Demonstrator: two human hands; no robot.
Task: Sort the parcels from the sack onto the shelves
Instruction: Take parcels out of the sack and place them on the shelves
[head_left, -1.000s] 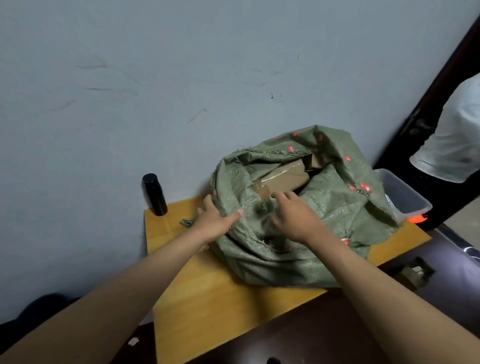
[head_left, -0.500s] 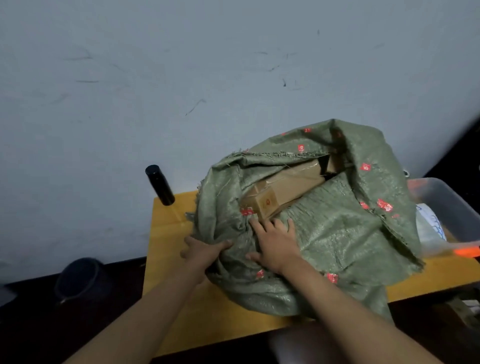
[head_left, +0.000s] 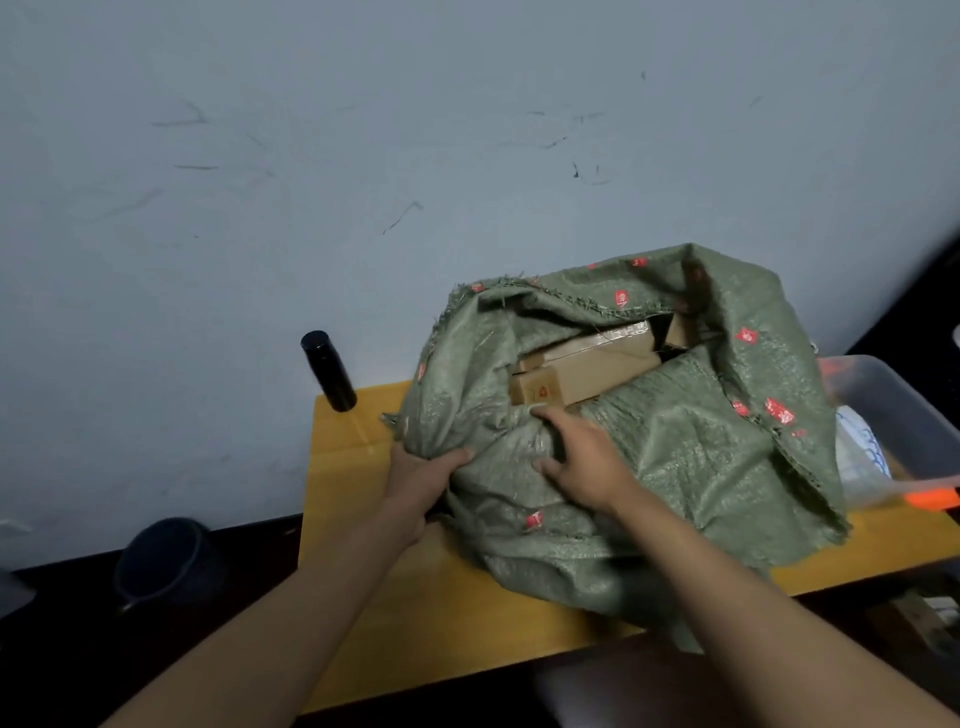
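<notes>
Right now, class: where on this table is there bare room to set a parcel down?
Bare wood on the table lies between the black bottle and the sack, and along the near edge below the sack. The right end is crowded by the plastic bin.

The sack (head_left: 649, 447) sits on the table (head_left: 415, 623), boxes (head_left: 576, 369) inside, bottle (head_left: 328, 371) left, bin (head_left: 893, 410) right.
</notes>
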